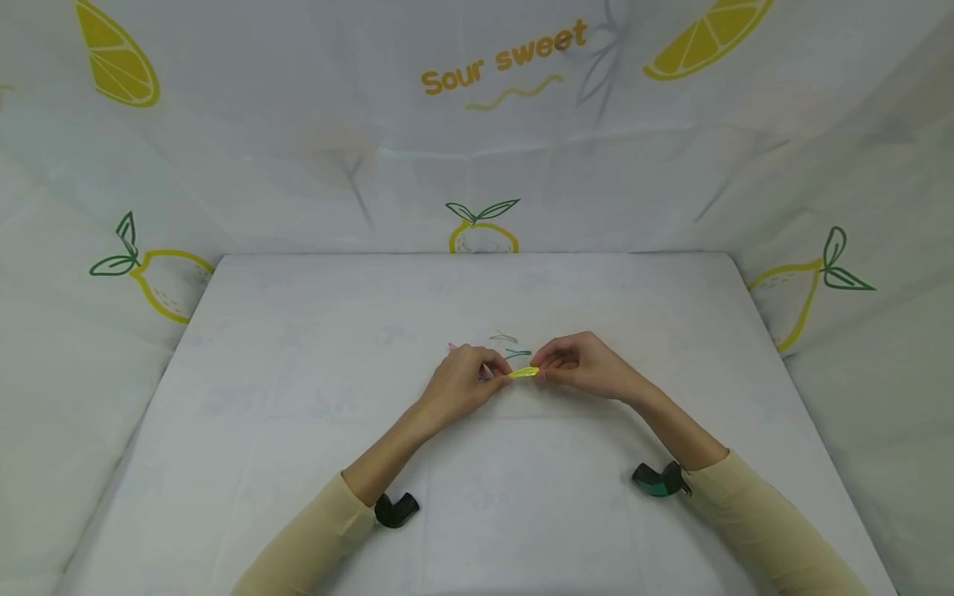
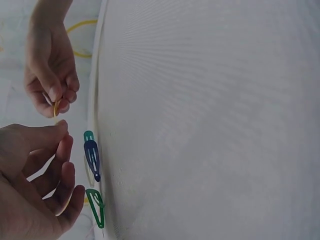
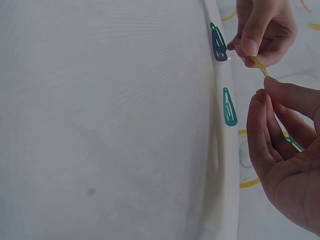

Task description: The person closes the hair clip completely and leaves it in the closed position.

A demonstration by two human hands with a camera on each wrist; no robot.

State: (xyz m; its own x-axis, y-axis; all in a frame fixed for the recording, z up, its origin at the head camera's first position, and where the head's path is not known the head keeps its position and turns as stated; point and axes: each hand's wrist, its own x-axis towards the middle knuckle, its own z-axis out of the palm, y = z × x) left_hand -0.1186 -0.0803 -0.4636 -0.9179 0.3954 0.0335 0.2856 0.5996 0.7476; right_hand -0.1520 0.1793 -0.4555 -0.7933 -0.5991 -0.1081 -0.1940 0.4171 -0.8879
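A yellow snap hair clip (image 1: 524, 372) is held above the table between both hands. My left hand (image 1: 462, 382) pinches its left end with thumb and fingertips, and my right hand (image 1: 585, 366) pinches the other end. The right wrist view shows the clip (image 3: 260, 66) stretching from one hand's fingertips to the other's. Just beyond the hands, a teal-green hair clip (image 1: 517, 353) lies on the table, with a thin pale clip (image 1: 504, 338) farther back. A dark blue clip (image 2: 92, 159) and a green one (image 2: 96, 207) appear beside the left hand in its wrist view.
The white cloth-covered table (image 1: 298, 497) spreads around the hands, with its far edge against a lemon-printed curtain (image 1: 298, 99). Something pink (image 1: 451, 347) peeks out behind the left hand. Dark devices sit at both wrists.
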